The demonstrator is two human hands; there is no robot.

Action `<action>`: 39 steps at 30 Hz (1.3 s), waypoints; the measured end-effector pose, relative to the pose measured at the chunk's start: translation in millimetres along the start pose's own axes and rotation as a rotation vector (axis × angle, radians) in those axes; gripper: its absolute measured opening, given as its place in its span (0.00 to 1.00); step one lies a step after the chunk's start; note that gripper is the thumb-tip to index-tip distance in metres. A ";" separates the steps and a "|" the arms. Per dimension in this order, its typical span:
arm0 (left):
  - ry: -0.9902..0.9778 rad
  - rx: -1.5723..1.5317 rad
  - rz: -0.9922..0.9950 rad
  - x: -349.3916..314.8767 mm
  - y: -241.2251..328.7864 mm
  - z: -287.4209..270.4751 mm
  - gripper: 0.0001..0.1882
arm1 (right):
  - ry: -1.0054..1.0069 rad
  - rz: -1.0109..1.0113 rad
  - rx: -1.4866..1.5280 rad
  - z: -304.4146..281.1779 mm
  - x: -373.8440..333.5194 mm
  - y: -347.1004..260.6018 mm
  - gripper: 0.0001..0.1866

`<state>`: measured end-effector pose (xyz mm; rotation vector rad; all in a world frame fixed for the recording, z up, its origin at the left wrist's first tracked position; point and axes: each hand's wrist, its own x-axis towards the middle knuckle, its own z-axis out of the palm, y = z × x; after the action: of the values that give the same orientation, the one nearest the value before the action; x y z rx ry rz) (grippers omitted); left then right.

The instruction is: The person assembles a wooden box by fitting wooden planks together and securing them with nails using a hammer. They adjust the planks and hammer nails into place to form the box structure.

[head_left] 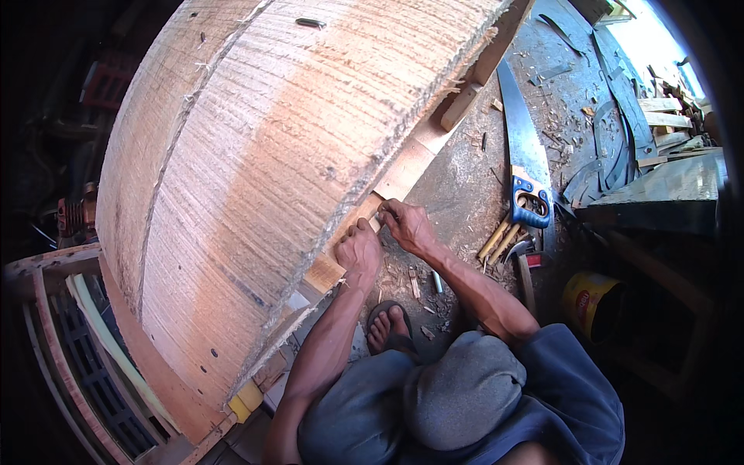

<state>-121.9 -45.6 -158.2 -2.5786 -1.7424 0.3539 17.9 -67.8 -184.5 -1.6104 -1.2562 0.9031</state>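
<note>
A large rough-sawn wooden panel [256, 155] fills the middle and upper left, tilted, with its ragged edge toward me. Below that edge runs a wooden frame rail [411, 167]. My left hand [359, 249] is closed against the rail, its fingers curled. Just right of it, my right hand [408, 226] is also closed, thumb and fingers pinched together at the rail. A small pale bit of wood [376, 223] shows between the two hands. What either hand grips is hidden by the fingers.
On the floor to the right lie a handsaw [527, 147] with a blue handle, a hammer [529, 271] and wooden-handled tools [500, 239]. Farther right are a yellow can [585, 302], dark strips [620, 101] and stacked wood [666, 120]. A slatted wooden frame [85, 349] stands lower left.
</note>
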 end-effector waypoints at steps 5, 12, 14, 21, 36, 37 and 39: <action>0.017 0.005 0.038 -3.1 4.6 1.5 0.06 | 0.039 -0.148 -0.074 5.4 -6.9 10.7 0.07; -0.080 -0.141 -0.047 0.0 8.2 -18.6 0.18 | 0.052 -0.203 -0.010 3.5 -5.8 13.1 0.07; -0.034 -0.245 -0.073 -1.2 12.6 -22.0 0.21 | 0.037 -0.168 -0.006 5.6 -10.6 11.9 0.07; 0.147 -0.466 -0.111 -2.6 6.0 -16.6 0.18 | 0.074 -0.079 -0.029 5.2 -7.5 -7.9 0.09; 0.034 -0.563 -0.251 -0.7 15.5 -24.5 0.11 | 0.023 -0.171 -0.030 -15.5 -11.4 -1.8 0.13; 0.022 -0.564 -0.259 1.8 16.1 -31.6 0.11 | 0.015 -0.229 -0.062 -16.2 -3.4 -0.9 0.11; -0.014 -0.535 -0.216 2.0 15.3 -35.8 0.13 | 0.087 -0.209 -0.047 -19.1 -0.3 1.2 0.10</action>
<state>-100.3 -45.4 -125.7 -2.6520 -2.3622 -0.1217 35.7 -72.1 -178.9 -1.5054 -1.3640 0.6715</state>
